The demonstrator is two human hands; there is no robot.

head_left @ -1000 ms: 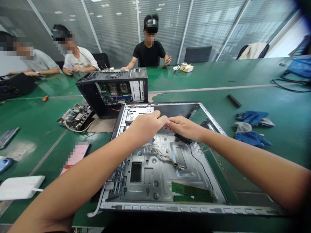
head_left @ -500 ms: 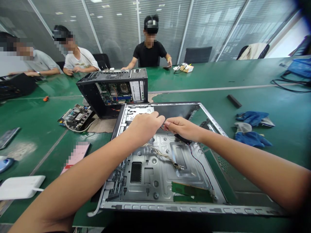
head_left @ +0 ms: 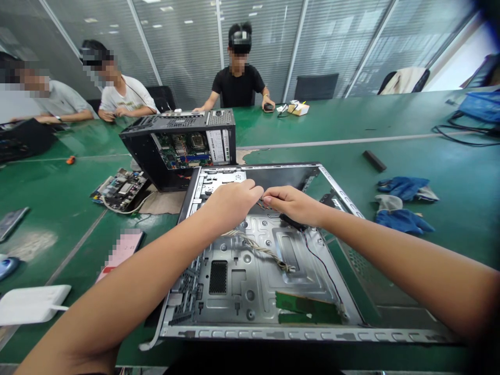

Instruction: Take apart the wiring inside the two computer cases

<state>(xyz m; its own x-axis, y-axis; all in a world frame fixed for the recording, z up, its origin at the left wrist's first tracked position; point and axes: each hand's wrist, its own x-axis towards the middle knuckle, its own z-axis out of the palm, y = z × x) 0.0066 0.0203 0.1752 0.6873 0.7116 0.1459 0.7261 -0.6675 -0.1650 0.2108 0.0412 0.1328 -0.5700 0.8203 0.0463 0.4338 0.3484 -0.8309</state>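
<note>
Both hands meet over the far part of an open computer case (head_left: 250, 332) lying flat in front of me. My left hand (head_left: 236, 198) is closed, knuckles up. My right hand (head_left: 287, 200) pinches with thumb and forefinger right beside it. Thin wires (head_left: 261, 206) show between and below the fingertips, their ends hidden by the hands. A twisted bundle of pale cables (head_left: 265, 250) lies across the case's metal floor. Two green memory sticks (head_left: 307, 302) rest near its front edge. A black fan-like part (head_left: 292, 223) with a thin dark cable sits under my right wrist.
Behind stands an upright computer tower (head_left: 177, 151) with its board exposed. A loose circuit board (head_left: 123, 190) lies left of it. Blue gloves (head_left: 404, 205) and a dark bar (head_left: 374, 161) lie right; a pink phone (head_left: 122, 252) and a white adapter (head_left: 33, 304) left. Several people sit opposite.
My hands stay together over the case, with only slight finger movement. The view has shifted slightly. Across the table, the person in black has lifted a dark object under one hand.
</note>
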